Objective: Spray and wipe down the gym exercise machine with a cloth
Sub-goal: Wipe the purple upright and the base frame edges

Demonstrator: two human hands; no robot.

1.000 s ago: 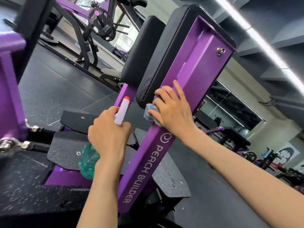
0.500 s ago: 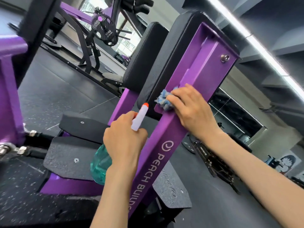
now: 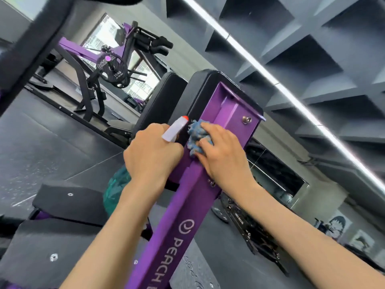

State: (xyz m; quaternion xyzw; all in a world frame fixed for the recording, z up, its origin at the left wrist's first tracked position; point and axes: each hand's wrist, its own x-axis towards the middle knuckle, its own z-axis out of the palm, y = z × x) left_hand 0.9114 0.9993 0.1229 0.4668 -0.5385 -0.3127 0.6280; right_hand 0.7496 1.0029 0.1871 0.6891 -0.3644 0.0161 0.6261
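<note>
Purple machine frame (image 3: 187, 226) runs from 6 o'clock up to centre and ends in an open bracket behind the black pad (image 3: 198, 90), just past 12 o'clock of centre. Right hand (image 3: 223, 157) is at centre, fingers curled over the bunched blue cloth (image 3: 196, 134), pressing it on the bracket's lower edge. Left hand (image 3: 150, 155) is at 9 o'clock of it, fist wrapped round the spray bottle (image 3: 116, 192): teal body hangs below the wrist, red-tipped nozzle almost touches the cloth. Over the last second the cloth has climbed from just above the logo to the bracket, and the bottle followed. Lower beam looks covered. Judged left: bracket recess, bolt area, pads.
</note>
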